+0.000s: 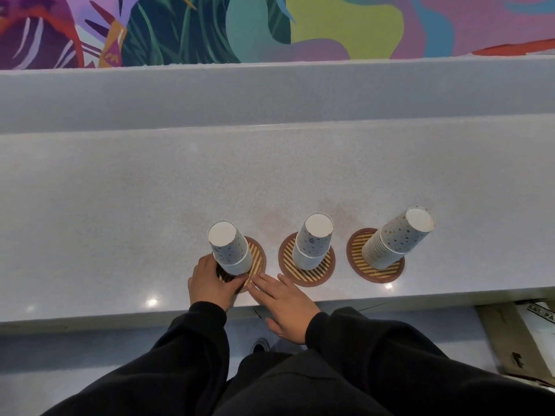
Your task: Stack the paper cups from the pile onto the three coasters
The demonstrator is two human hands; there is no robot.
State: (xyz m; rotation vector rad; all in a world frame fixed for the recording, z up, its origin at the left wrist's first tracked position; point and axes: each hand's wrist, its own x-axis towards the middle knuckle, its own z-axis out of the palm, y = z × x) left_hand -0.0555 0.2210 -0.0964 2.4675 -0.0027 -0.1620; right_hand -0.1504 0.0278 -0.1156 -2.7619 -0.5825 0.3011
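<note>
Three striped round coasters lie in a row on the grey counter, each under an upside-down stack of dotted paper cups. My left hand (210, 282) curls round the base of the left cup stack (229, 247) on the left coaster (258, 259). With its fingers straight, my right hand (285, 304) touches that coaster's front edge with its fingertips. The middle stack (313, 240) stands on the middle coaster (306, 276). The right stack (396, 238) leans rightward on the right coaster (357, 253).
The counter (150, 220) has a raised ledge (270, 94) behind it and a colourful mural wall beyond. Its front edge runs just under my hands. A cardboard box (516, 334) sits on the floor at the lower right.
</note>
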